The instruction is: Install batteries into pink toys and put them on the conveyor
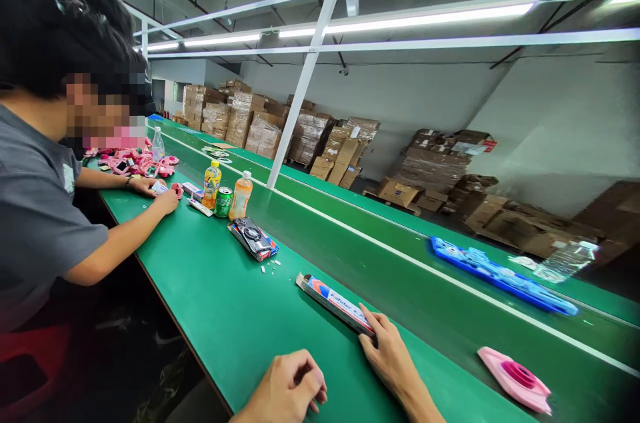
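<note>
My right hand [387, 350] grips the near end of a long, narrow cardboard box [333, 300], thumb on one side and index finger along the top. The box is white, blue and red with printed lettering, and its far end flap stands open. It lies on the green table, slanting away to the left. My left hand [290, 386] rests near the table's front edge, fingers loosely curled, with nothing visible in them. To the right of my right hand lies a pink plastic piece [517, 380] with a darker pink round part.
A phone [250, 233] lies on another box, with small white bits nearby. Beyond stand an orange drink bottle [241, 195], a green can [223, 202] and a yellow-capped bottle [211, 183]. A co-worker [40, 196] handles pink parts at left. A blue tray [500, 275] sits on the belt.
</note>
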The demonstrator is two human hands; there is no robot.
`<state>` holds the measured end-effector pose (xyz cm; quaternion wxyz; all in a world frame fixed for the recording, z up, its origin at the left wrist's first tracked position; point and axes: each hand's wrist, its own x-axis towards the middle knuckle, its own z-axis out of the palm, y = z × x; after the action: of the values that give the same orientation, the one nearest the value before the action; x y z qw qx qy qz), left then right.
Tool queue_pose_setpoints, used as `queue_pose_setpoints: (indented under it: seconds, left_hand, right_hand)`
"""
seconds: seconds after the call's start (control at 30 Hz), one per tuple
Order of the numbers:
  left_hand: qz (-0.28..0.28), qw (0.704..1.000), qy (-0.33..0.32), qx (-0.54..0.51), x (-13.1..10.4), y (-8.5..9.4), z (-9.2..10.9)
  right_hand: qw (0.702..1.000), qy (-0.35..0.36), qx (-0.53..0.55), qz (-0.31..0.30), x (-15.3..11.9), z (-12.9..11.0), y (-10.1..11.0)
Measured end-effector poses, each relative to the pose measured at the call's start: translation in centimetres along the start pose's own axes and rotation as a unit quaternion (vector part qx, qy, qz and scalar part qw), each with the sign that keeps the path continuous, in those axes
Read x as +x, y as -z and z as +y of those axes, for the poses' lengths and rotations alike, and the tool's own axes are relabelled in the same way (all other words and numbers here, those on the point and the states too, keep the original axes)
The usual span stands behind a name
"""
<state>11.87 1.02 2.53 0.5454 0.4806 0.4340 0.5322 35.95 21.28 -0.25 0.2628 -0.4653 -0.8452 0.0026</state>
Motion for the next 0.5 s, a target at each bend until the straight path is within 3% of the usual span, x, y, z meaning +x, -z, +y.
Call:
queue_pose_setpoints:
  seconds: [0.5]
  left_hand:
    - [0.005,1.0,-0.012,-0.006,0.3,0.0,-0.6]
  right_hand:
    - [0.999,0.037,-0.011,-0.008,0.1,1.2,-0.1]
